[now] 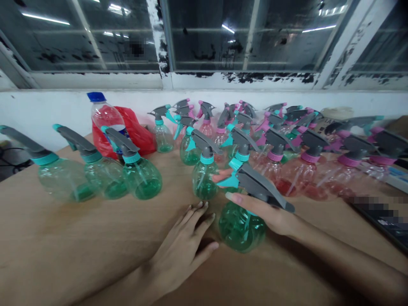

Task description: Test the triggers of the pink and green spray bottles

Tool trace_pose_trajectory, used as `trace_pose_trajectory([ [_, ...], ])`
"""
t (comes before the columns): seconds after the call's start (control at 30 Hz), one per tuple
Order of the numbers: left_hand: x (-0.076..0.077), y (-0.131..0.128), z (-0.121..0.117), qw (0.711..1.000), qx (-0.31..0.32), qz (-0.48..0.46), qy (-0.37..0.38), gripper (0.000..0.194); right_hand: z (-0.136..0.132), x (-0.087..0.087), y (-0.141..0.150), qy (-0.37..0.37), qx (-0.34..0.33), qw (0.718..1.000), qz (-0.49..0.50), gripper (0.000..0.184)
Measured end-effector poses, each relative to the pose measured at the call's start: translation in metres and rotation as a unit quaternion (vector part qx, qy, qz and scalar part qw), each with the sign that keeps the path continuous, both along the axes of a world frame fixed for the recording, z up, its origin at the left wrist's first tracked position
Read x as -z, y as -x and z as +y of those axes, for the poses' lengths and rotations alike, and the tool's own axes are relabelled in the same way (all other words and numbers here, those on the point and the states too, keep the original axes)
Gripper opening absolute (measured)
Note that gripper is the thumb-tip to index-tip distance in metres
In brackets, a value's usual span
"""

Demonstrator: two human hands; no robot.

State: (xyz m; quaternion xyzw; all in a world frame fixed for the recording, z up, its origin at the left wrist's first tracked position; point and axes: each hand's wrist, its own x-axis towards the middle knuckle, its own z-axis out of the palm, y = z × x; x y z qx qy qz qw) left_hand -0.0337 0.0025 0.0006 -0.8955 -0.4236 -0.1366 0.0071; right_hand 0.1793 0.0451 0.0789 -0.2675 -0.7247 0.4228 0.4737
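My right hand is wrapped round the neck of a spray bottle with a grey and teal trigger head and green liquid inside. The bottle tilts a little, and whether its base touches the table cannot be made out. Flat on the wooden table, my left hand lies with fingers spread, just left of that bottle and holding nothing. Right beyond its fingertips stands another green spray bottle. Farther left, three teal-collared spray bottles stand in a row, the nearest of them a green one.
Many pink- and teal-headed spray bottles crowd the back right. A large blue-capped bottle stands by a red plastic bag at the back left. A dark flat device lies at the right edge. Windows rise above the wall.
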Motion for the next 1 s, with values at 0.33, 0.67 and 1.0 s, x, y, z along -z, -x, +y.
trace_pose_trajectory([
  [0.33,-0.001,0.0,0.001,1.0,0.011,-0.001,0.001,0.049,-0.002,0.004,-0.002,-0.009,0.043,0.997,-0.063,0.022],
  [0.67,-0.006,-0.002,0.002,1.0,0.019,0.006,0.01,0.048,-0.006,0.006,-0.002,0.017,0.031,0.997,-0.064,0.025],
  [1.0,-0.011,-0.002,0.002,0.999,0.026,0.021,0.021,0.041,-0.007,0.006,-0.001,0.032,0.024,0.998,-0.053,0.025],
])
